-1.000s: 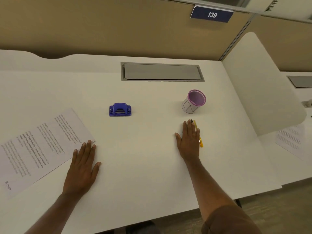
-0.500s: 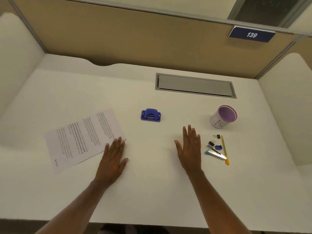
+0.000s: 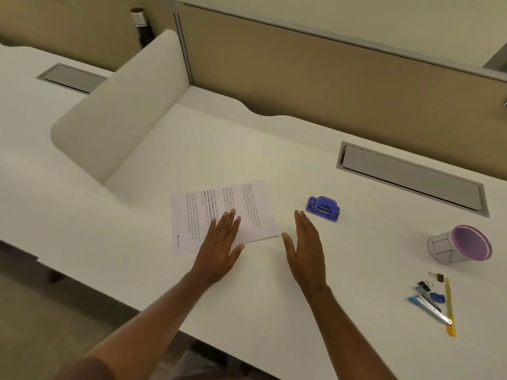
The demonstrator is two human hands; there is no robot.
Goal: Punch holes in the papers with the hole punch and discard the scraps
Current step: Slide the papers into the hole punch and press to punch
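Observation:
A printed sheet of paper (image 3: 247,204) lies on the white desk (image 3: 274,311) left of centre. My left hand (image 3: 219,245) rests flat on the sheet's near part with straight fingers. My right hand (image 3: 306,248) is held open, fingers straight, just right of the sheet, between it and the blue hole punch (image 3: 323,208). The punch sits apart from both hands, a little beyond my right fingertips. A small purple-rimmed cup (image 3: 461,245) stands tilted at the right.
Binder clips, a blue clip, a metal tool and a yellow ruler (image 3: 450,305) lie near the desk's right front. A grey cable hatch (image 3: 411,178) is set in the desk at the back. A white divider (image 3: 118,116) bounds the left side.
The view swung left. My left hand slid from the bare desk onto the paper. My right hand moved left, away from the stationery, toward the sheet and the punch.

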